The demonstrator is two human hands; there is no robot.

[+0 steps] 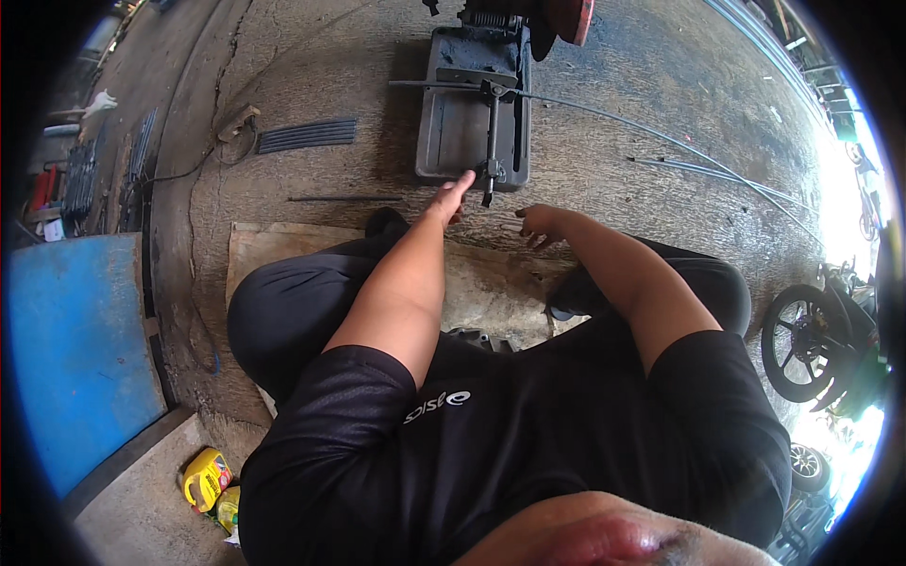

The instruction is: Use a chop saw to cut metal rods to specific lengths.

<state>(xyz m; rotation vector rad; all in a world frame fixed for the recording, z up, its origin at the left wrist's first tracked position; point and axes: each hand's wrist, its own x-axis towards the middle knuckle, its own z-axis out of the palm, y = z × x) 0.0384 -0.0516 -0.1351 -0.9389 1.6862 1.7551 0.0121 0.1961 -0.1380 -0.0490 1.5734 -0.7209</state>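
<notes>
In front of me a cut-off saw stands on the floor, its grey base (439, 141) toward me and its red guard (572, 21) at the top edge. A long thin metal rod (604, 115) lies across the base, at the vise, and runs far out to the right. The vise screw (493, 132) points toward me and ends in a small crank handle (487, 199). Just left of that handle is my left hand (449, 200), a finger stretched toward the base's front edge. My right hand (545, 224) hovers right of the handle, fingers apart and slightly bent, holding nothing.
Left of the saw lies a row of short rods (308, 135), with a single rod (344, 198) nearer me. More long rods (698, 168) rest on the right. A blue panel (85, 349), a yellow container (205, 479) and a motorcycle (830, 330) stand around the edges.
</notes>
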